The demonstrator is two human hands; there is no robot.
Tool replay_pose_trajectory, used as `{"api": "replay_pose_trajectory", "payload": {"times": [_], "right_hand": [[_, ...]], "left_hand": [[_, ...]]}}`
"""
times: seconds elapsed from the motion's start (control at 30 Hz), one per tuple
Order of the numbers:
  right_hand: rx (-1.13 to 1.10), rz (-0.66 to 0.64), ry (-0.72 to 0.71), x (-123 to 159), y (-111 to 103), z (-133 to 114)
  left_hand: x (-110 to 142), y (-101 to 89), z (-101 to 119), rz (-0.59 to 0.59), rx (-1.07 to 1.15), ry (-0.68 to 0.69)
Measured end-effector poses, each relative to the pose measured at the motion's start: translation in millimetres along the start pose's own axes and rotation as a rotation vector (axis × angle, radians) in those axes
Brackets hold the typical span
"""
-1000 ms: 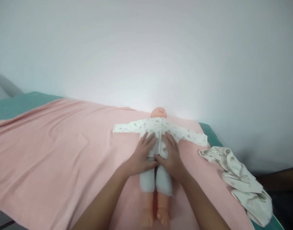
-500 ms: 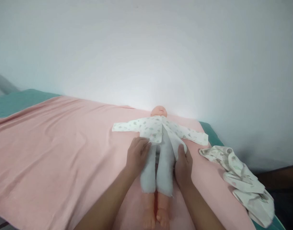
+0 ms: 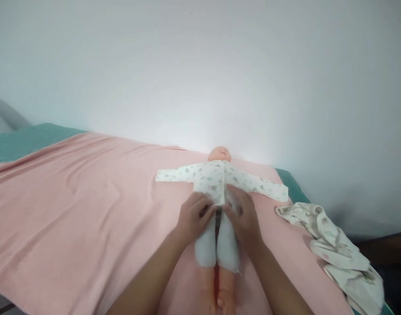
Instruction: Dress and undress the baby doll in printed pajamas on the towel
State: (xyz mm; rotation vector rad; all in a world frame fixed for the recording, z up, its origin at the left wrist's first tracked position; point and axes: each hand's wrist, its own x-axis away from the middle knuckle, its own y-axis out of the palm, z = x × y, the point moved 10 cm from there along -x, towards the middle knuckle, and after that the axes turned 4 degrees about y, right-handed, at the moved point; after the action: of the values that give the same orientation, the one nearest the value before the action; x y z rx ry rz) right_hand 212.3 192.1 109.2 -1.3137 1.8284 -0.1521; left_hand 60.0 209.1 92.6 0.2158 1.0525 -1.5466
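Observation:
A baby doll (image 3: pixel 220 154) lies on its back on a pink sheet, its cloth legs (image 3: pixel 205 251) and bare feet pointing toward me. It wears a white printed baby shirt (image 3: pixel 208 177) with both long sleeves stretched out sideways. My left hand (image 3: pixel 195 216) pinches the shirt's lower hem near the middle of the body. On the other side, my right hand (image 3: pixel 244 214) has its thumb and fingers around the right front edge of the shirt, close to the centre line. The two front edges now meet. Part of the right panel is hidden under my right hand.
The pink sheet (image 3: pixel 88 197) covers most of the bed, with folds at the left. A crumpled white printed garment (image 3: pixel 338 247) lies at the right edge. Green bedding (image 3: pixel 33 138) shows at the sides, and a pale wall (image 3: pixel 187 74) rises behind the doll's head.
My right hand has moved inward and brought the shirt's right front panel across to the middle, closing the gap over the body. My left hand has shifted slightly toward the centre, its thumb now on the hem.

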Motion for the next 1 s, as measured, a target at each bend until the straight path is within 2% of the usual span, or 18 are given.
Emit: {"api": "replay_pose_trajectory", "payload": {"times": [0.13, 0.23, 0.33, 0.4, 0.5, 0.63, 0.73, 0.8, 0.83, 0.9, 1.0], "right_hand": [[0.272, 0.017, 0.107, -44, 7, -2], [0.520, -0.065, 0.203, -79, 25, 4], [0.689, -0.153, 0.255, -99, 40, 12], [0.725, -0.186, 0.244, -105, 45, 17], [0.666, -0.173, 0.259, -107, 45, 28], [0.427, -0.070, 0.389, -100, 32, 49], [0.209, 0.028, 0.466, -91, 22, 60], [0.061, 0.081, 0.521, -83, 17, 67], [-0.025, 0.105, 0.549, -79, 15, 71], [-0.210, 0.175, 0.610, -71, 9, 82], [-0.434, 0.349, 0.711, -55, -8, 109]], "left_hand": [[0, 5.8, 7, -0.090, -0.022, 0.080], [0, 6.2, 7, -0.101, -0.029, 0.082], [0, 4.9, 6, -0.085, -0.025, 0.066], [0, 4.2, 6, -0.077, -0.021, 0.058], [-1, 4.4, 5, -0.077, -0.011, 0.054], [-3, 3.8, 3, -0.061, 0.038, 0.013], [-1, 3.7, -10, -0.021, 0.166, -0.146], [7, 1.8, -32, 0.073, 0.307, -0.362], [14, -1.1, -46, 0.160, 0.383, -0.479], [31, -12.1, -74, 0.414, 0.538, -0.663], [58, -32.7, -107, 0.843, 0.746, -0.764]]}}
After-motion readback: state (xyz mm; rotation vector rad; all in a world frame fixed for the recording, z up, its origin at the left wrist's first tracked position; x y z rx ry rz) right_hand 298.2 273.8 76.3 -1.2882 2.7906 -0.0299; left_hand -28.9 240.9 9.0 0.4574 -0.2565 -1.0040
